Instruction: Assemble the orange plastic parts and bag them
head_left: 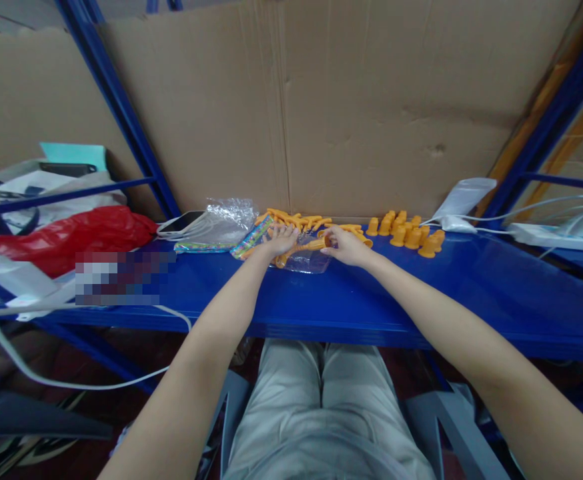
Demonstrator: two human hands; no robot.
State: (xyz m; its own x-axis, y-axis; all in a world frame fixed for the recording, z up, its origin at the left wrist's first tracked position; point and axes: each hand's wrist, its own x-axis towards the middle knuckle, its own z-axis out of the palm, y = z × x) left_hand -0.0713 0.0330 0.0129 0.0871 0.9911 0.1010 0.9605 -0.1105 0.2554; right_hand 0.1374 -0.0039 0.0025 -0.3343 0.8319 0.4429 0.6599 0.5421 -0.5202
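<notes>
My left hand (279, 241) lies with its fingers stretched out over a clear plastic bag (307, 265) and the orange plastic parts in and around it. The fingers of my right hand (345, 245) are curled round the cup-shaped end of an orange plastic piece (312, 246), at the bag's right side. Behind both hands is a heap of orange branched plastic parts (299, 219). A colourful printed packet (252, 238) lies just left of my left hand. Several orange cup-shaped pieces (411, 235) stand to the right of my right hand.
All this lies on a blue metal shelf (351, 300) backed by cardboard (331, 113). On the left are a phone (184, 222), crinkled clear wrapping (231, 217), a red plastic bag (81, 237) and a white cable (71, 383). A translucent white item (466, 197) with cables stands at right.
</notes>
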